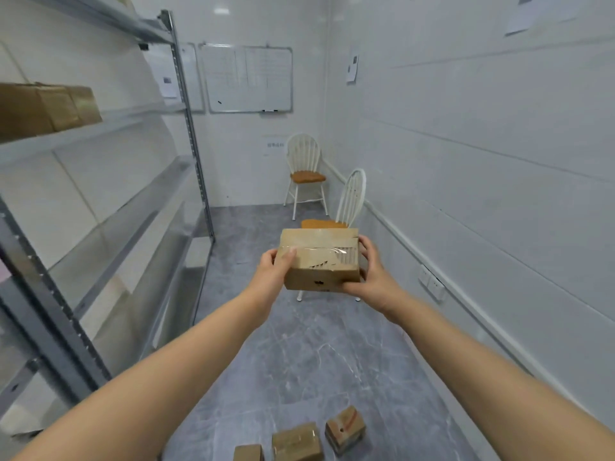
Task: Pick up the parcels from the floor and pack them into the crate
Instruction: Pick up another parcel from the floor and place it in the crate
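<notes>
At frame centre, a taped cardboard parcel (320, 259) is held in the air, the left hand (273, 271) and right hand (372, 272) each with its grip closed on one end. It hides part of a chair (349, 201) behind it. Three more parcels (344, 429) lie on the floor (316, 361) at bottom centre, two cut off by the frame edge. Blurred shelving (100, 161) runs down the left.
</notes>
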